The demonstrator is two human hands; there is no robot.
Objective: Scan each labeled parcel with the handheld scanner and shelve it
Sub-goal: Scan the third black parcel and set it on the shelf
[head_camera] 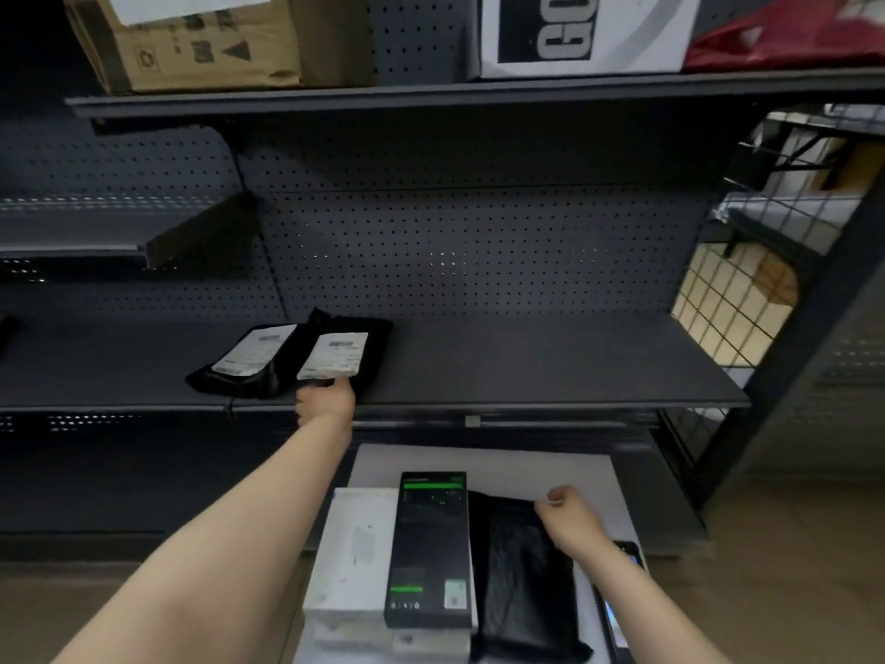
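Two black bag parcels with white labels lie on the dark shelf (527, 366): one on the left (249, 357) and one on the right (342, 354). My left hand (325, 400) grips the near edge of the right parcel at the shelf's front. Below, a white surface (527, 467) carries a white box (354, 553), a black box with green print (431, 548) and a black bag parcel (522, 582). My right hand (570, 519) pinches the top corner of that black bag. A dark device with a lit screen (622, 596), possibly the scanner, lies under my right forearm.
The upper shelf (431, 95) holds a cardboard box (191, 40), a white box with black print (574, 35) and a red bag (790, 35). A pegboard back panel (479, 242) stands behind the shelf. A wire mesh panel (747, 261) closes the right side.
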